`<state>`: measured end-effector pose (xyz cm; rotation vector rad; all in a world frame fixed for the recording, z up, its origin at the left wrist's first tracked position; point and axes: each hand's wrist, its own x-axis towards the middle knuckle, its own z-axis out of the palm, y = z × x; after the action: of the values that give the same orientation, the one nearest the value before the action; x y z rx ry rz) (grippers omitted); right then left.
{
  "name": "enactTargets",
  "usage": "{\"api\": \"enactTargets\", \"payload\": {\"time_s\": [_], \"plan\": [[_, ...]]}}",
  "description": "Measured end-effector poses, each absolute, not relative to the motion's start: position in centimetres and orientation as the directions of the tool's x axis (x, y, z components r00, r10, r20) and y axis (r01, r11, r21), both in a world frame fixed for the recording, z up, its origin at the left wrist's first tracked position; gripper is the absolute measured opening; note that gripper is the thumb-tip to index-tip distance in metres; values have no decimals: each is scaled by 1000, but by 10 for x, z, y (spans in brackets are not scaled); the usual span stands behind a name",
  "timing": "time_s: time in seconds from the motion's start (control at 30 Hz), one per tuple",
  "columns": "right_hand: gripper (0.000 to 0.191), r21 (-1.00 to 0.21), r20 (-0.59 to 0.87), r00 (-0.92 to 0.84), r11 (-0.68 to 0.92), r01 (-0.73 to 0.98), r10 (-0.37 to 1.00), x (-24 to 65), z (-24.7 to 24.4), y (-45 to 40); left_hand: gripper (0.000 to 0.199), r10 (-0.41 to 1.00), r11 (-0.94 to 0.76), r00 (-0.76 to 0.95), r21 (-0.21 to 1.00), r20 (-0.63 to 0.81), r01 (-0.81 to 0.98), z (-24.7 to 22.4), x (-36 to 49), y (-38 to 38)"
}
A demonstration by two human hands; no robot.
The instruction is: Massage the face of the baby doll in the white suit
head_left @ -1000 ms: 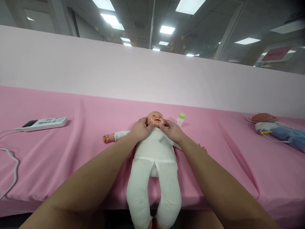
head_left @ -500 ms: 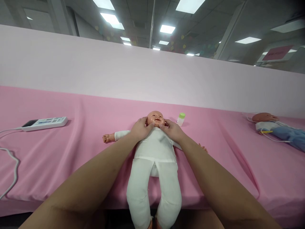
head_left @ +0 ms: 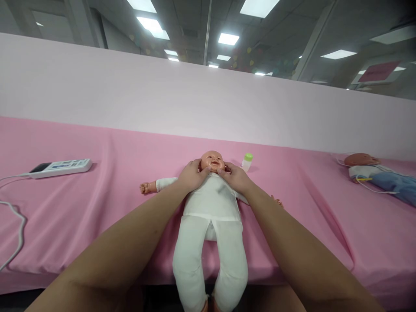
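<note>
A baby doll [head_left: 212, 201] in a white cloth suit lies on its back on the pink-covered table [head_left: 123, 160], its lower legs over the front edge. My left hand [head_left: 192, 175] cups one side of the doll's head, the thumb by its chin. On the other side, my right hand [head_left: 236, 177] holds the head in the same way, with its thumb also near the chin. Both hands' fingers are partly hidden beside the head. Just behind my right hand stands a small clear bottle [head_left: 246, 163] with a green cap.
At the left lies a white handheld device [head_left: 61, 168] with a cable [head_left: 21, 229] running down the cloth. A second doll [head_left: 390, 180] in blue and white, with thin tubes, lies at the far right. A white partition [head_left: 208, 104] rises behind the table.
</note>
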<state>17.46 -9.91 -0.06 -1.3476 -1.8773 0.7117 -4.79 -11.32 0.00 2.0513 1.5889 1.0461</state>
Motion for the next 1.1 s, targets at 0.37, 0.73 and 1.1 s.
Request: {"api": "enactTargets", "payload": {"time_s": [0.37, 0.73, 1.1], "plan": [[60, -757, 202, -204, 285, 589, 958, 175, 2, -101, 54, 947, -270, 71, 662, 312, 699, -2, -47, -112], [59, -773, 189, -197, 270, 575, 962, 174, 5, -106, 56, 941, -292, 86, 661, 326, 691, -1, -47, -114], [59, -785, 166, -195, 249, 568, 967, 176, 2, -104, 55, 941, -291, 76, 670, 331, 683, -4, -47, -114]]}}
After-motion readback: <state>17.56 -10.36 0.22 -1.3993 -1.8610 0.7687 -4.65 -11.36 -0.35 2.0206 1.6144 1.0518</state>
